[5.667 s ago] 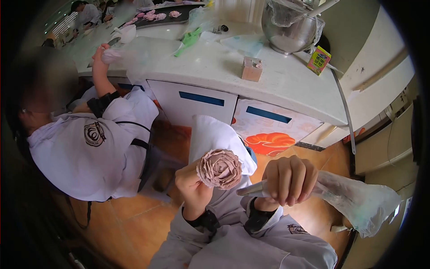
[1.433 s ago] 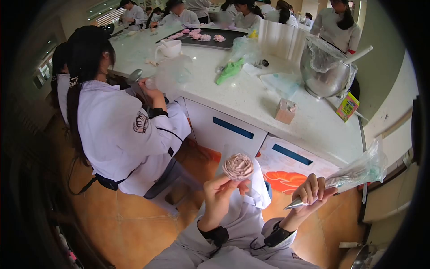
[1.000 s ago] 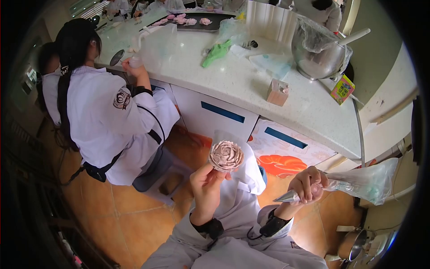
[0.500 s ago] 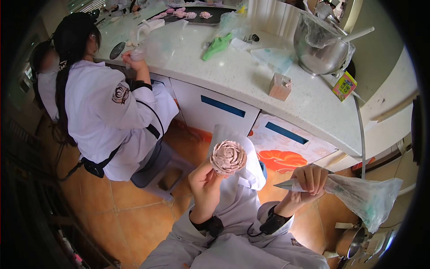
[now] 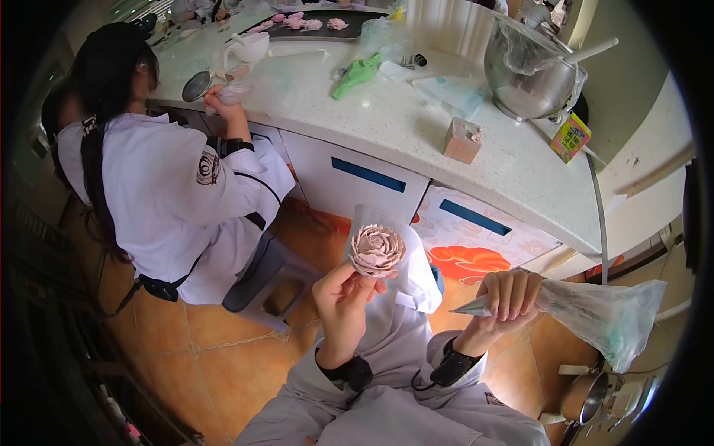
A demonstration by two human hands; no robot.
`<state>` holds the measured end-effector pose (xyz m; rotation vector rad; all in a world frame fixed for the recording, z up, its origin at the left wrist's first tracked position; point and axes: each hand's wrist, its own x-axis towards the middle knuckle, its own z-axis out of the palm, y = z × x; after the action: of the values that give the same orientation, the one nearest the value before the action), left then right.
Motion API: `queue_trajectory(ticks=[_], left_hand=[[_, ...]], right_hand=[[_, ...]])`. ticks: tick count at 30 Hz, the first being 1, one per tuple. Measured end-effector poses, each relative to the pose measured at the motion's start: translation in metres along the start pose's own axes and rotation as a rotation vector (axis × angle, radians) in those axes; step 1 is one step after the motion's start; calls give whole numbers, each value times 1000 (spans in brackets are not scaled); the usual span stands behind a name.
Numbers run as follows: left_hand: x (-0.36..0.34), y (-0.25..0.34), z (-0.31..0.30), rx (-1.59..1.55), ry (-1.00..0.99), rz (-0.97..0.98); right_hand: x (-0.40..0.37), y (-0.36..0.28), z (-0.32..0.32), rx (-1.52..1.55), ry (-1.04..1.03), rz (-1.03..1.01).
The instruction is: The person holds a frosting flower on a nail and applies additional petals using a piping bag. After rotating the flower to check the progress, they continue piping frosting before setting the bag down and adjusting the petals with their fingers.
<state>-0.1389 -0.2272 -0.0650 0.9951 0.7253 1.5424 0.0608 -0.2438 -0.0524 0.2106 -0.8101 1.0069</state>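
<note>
A pale pink piped flower point(image 5: 377, 250) with ruffled petals faces up in front of me. My left hand point(image 5: 343, 301) is closed just beneath it, thumb and fingers pinched together; the support under the flower is hidden by the petals and fingers. To the right, my right hand point(image 5: 507, 305) wraps round a piping bag point(image 5: 602, 316) near its metal nozzle point(image 5: 471, 306). The nozzle's tip points left, apart from the flower. The clear bag, with some greenish residue inside, hangs out to the right of the fist.
The counter point(image 5: 372, 123) ahead carries a wooden block point(image 5: 462, 140), a steel mixing bowl point(image 5: 524, 74), a yellow-green box point(image 5: 570, 137), a green piping bag point(image 5: 358, 75) and a dark tray point(image 5: 297, 27) with pink flowers. A co-worker point(image 5: 171, 178) sits at left, holding a bag.
My hands keep their grips; the nozzle and flower have shifted slightly left. The co-worker leans a little left, and a white cup shows more clearly on the counter.
</note>
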Motion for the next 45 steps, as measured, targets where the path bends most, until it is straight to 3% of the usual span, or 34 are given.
queue_trajectory(ticks=[7,10,11,15,19,22,27,30,31,40,45], left_hand=[[9,9,7,-104,45,-74],[6,10,7,-112,72,-64],[7,10,7,-108,81,-54],[8,9,5,-76,116,-8],[8,12,6,-48,169,32],[11,15,7,-24,187,26],[16,18,3,-10,162,28],[18,17,2,-15,168,10],[19,20,3,-20,165,1],[21,22,7,-87,149,-13],[21,21,4,-177,81,-48]], right_hand=[[8,7,-2,141,189,68],[16,8,21,121,569,168],[17,9,21,83,590,188],[16,15,11,124,247,320],[17,13,20,-4,390,327],[21,13,26,-15,317,174],[33,16,43,884,244,-150],[36,15,38,1144,144,-263],[40,15,46,1157,194,-217],[24,9,21,504,-36,105],[23,6,16,204,-145,173]])
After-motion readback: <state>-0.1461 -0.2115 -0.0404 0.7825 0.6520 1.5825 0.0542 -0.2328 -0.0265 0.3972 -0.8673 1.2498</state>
